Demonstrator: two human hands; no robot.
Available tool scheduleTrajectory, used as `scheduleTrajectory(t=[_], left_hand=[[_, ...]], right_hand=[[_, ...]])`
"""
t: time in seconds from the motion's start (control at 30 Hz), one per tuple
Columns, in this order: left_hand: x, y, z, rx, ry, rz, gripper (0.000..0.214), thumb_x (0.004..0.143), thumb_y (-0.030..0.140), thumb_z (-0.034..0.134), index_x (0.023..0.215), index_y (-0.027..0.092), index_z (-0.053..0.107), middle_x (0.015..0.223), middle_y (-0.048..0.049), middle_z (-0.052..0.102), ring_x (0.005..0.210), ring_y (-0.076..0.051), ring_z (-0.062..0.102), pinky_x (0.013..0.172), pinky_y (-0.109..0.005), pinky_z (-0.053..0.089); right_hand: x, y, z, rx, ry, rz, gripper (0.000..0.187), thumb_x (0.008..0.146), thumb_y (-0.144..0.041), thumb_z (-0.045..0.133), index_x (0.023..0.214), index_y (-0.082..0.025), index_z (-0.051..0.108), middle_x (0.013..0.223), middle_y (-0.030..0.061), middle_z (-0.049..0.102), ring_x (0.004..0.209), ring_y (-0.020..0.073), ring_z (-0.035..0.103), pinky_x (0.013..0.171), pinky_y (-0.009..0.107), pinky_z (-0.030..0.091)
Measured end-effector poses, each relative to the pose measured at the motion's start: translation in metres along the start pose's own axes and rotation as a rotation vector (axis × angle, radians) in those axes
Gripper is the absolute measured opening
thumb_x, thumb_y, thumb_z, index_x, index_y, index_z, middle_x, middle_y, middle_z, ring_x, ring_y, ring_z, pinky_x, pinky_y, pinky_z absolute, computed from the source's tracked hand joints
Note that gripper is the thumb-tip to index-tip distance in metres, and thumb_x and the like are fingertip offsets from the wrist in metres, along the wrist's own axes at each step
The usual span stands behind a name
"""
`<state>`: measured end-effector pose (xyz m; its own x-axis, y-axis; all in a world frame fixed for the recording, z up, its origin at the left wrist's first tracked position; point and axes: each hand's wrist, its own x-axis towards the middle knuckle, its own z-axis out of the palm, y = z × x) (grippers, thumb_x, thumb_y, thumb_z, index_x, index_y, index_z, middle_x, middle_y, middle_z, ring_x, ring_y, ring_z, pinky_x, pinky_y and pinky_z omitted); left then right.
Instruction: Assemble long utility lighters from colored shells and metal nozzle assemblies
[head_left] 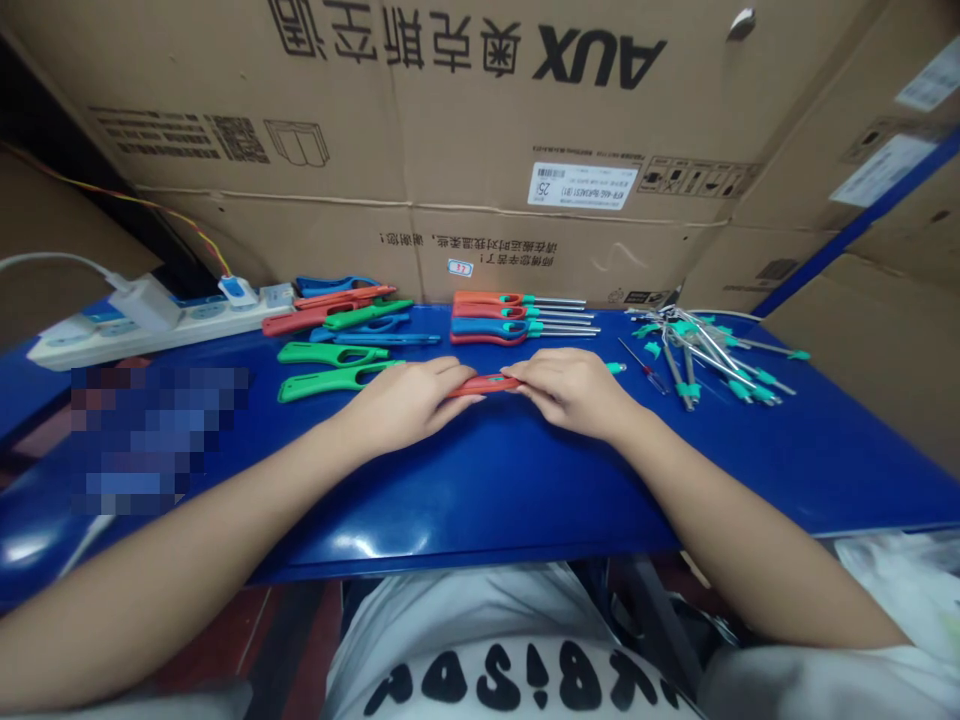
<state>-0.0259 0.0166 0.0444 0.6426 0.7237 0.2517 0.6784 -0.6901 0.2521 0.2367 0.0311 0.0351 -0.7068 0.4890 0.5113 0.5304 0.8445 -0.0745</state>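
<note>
Both my hands meet over a red plastic lighter handle [486, 383] lying on the blue table [480, 480]. My left hand [409, 400] grips its left end with fingers curled. My right hand [574, 388] closes on its right end, where a teal tip [616, 368] pokes out past my fingers. Most of the handle is hidden under my fingers.
Loose green, red and blue handles [337, 340] lie at the back left. A neat row of assembled lighters [517, 317] sits at the back middle. A pile of metal rods with teal ends [705, 355] is at the right. A power strip [150, 315] and cardboard boxes [480, 130] stand behind.
</note>
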Motion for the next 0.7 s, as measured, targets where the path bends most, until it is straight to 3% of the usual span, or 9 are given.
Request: scheduleTrajectory(t=[0.2,0.43,0.6,0.7], left_hand=[[0.0,-0.001,0.001,0.142,-0.058,0.003,0.039,0.107,0.045,0.038,0.117,0.019,0.064,0.104,-0.0077,0.072,0.088,-0.023,0.071,0.069,-0.03,0.049],[0.0,0.012,0.002,0.232,-0.131,-0.019,0.036,0.108,0.043,0.038,0.106,0.017,0.062,0.101,-0.0083,0.072,0.08,-0.023,0.071,0.063,-0.03,0.046],[-0.001,0.021,0.005,0.247,-0.123,-0.043,0.042,0.106,0.052,0.038,0.105,0.018,0.062,0.1,-0.0088,0.074,0.077,-0.022,0.071,0.057,-0.028,0.041],[0.001,0.016,0.004,0.314,-0.114,-0.053,0.041,0.108,0.049,0.035,0.107,0.018,0.064,0.1,-0.0085,0.076,0.075,-0.022,0.071,0.054,-0.028,0.037]], right_hand=[[0.004,-0.004,0.0,0.034,0.061,-0.041,0.025,0.102,-0.031,0.054,0.116,-0.019,0.071,0.112,0.0095,0.078,0.103,0.0233,0.071,0.09,0.038,0.058],[0.004,-0.013,0.004,-0.03,0.076,-0.057,0.026,0.104,-0.027,0.046,0.101,-0.018,0.07,0.092,0.0109,0.075,0.086,0.0227,0.066,0.075,0.035,0.054],[0.005,-0.011,0.003,0.016,-0.002,-0.004,0.028,0.105,-0.028,0.044,0.101,-0.018,0.069,0.096,0.0099,0.076,0.088,0.0216,0.068,0.077,0.034,0.053],[0.006,-0.001,-0.003,0.028,-0.093,0.013,0.025,0.103,-0.036,0.053,0.113,-0.02,0.069,0.111,0.01,0.076,0.102,0.024,0.069,0.089,0.038,0.052]])
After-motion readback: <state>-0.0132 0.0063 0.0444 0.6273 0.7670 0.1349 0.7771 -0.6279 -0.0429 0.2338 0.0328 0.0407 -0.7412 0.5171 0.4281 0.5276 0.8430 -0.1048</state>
